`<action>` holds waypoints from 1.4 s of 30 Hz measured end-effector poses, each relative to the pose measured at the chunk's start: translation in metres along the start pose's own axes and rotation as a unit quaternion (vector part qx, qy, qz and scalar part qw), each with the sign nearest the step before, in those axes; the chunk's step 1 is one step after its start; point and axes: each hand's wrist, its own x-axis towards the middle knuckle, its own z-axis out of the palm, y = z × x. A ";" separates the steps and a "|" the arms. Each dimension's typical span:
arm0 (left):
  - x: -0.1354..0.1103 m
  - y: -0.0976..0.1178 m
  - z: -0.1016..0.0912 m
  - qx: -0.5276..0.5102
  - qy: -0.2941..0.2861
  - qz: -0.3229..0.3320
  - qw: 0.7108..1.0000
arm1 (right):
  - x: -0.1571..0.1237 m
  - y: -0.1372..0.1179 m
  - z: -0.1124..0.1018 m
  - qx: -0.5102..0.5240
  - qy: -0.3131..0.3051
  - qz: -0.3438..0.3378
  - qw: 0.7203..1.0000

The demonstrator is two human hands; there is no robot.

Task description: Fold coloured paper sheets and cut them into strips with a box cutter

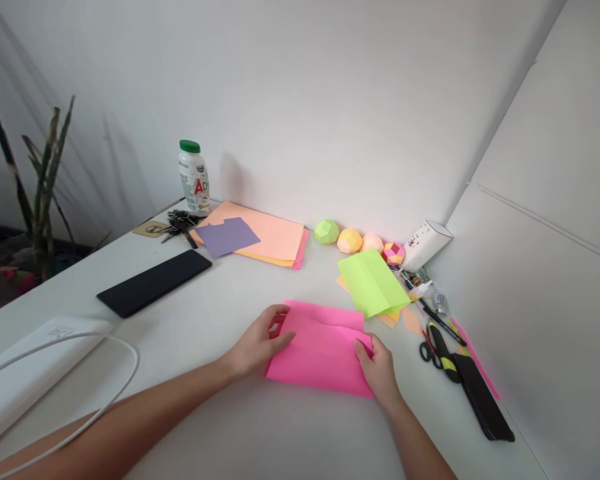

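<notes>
We hold a bright pink sheet (320, 357) in front of us at the middle of the table (250, 427). It is folded over on itself, the near layer lying across the far one, whose strip shows along twelve o'clock. Our left hand (260, 340) grips it at nine o'clock, fingers clamped on the edge with the thumb on top; our right hand (380, 373) does the same at three o'clock, its fingers clamped on the other edge.

From the sheet, we see a creased lime-green sheet (367, 280) near it at one o'clock, over orange paper (390, 320). Beyond, from twelve to one o'clock, four faceted paper balls (327, 232) stand in a row, with a white box (425, 245) tilted beside the last. At three o'clock lie scissors (433, 357) and a black sheath (483, 397).

At eleven o'clock we have a paper stack (270, 230), a purple piece (230, 237) overlapping it, keys (180, 225) and an upright white bottle (194, 177); at ten, a black slab (155, 283); at nine, a white device (35, 373) with a cable crossing it.
</notes>
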 end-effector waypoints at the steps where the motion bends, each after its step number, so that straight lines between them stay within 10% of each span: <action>1: -0.003 -0.001 0.003 0.071 0.056 0.034 0.995 | -0.003 0.000 0.000 -0.014 0.015 0.001 1.000; 4: -0.018 -0.002 0.016 0.291 0.099 0.217 0.927 | -0.014 -0.003 0.003 -0.051 0.055 0.005 0.997; 6: -0.032 0.000 0.027 0.372 -0.031 0.318 0.871 | -0.027 -0.005 0.004 -0.068 0.069 0.004 0.995; 10: -0.054 0.002 0.042 0.410 -0.226 0.304 0.830 | -0.054 -0.006 -0.007 -0.100 0.016 0.012 0.995; 19: -0.056 0.005 0.045 0.338 -0.288 0.304 0.843 | 0.000 -0.031 -0.061 -0.028 -0.345 0.025 0.938; 28: -0.054 0.008 0.040 0.347 -0.269 0.284 0.852 | 0.055 -0.044 0.013 -0.080 -0.306 -0.024 0.948; 42: -0.042 0.000 0.032 0.319 -0.266 0.316 0.853 | 0.041 -0.052 0.020 -0.183 -0.281 -0.076 0.939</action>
